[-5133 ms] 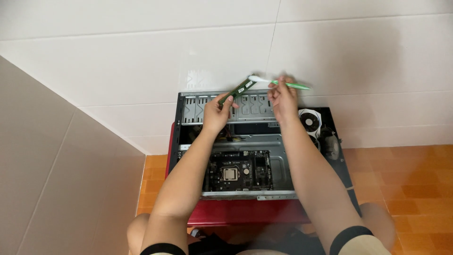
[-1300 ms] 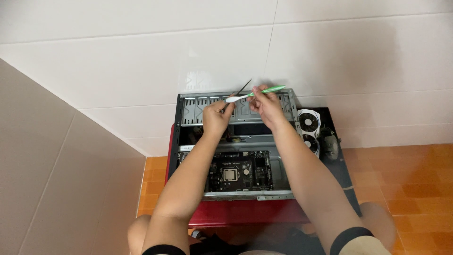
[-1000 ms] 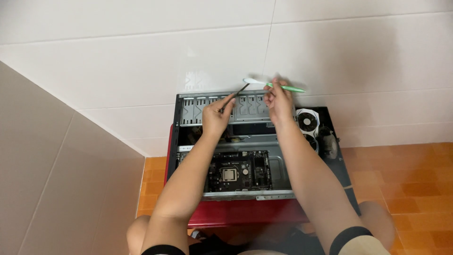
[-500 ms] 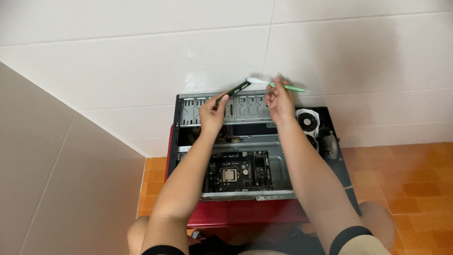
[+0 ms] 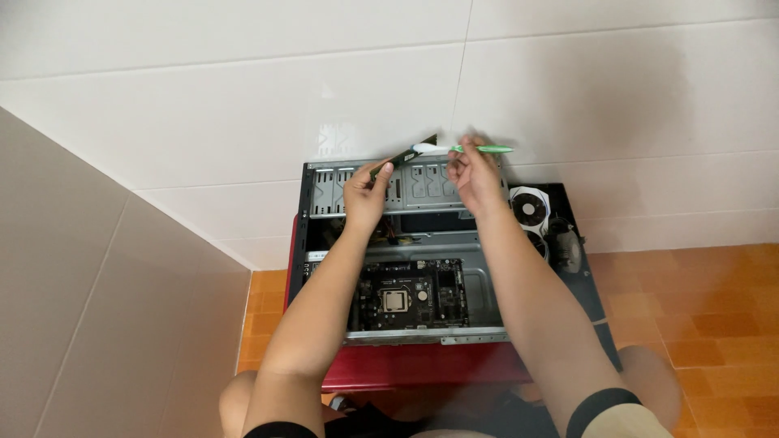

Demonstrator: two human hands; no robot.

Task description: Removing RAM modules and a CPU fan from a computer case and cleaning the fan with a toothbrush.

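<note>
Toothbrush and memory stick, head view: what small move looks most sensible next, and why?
Probably a short stroke of the toothbrush along the memory stick. The right hand holds the brush with its white head at the stick's raised end, and the left hand holds the stick tilted above the open computer case, so contact looks close.

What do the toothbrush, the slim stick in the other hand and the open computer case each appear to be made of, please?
Toothbrush: likely glossy plastic, with a green handle and white head. Memory stick: seemingly a thin, rigid green circuit board, though too small to be sure. Computer case: apparently bare grey sheet metal with punched slots inside and a red painted side.
</note>
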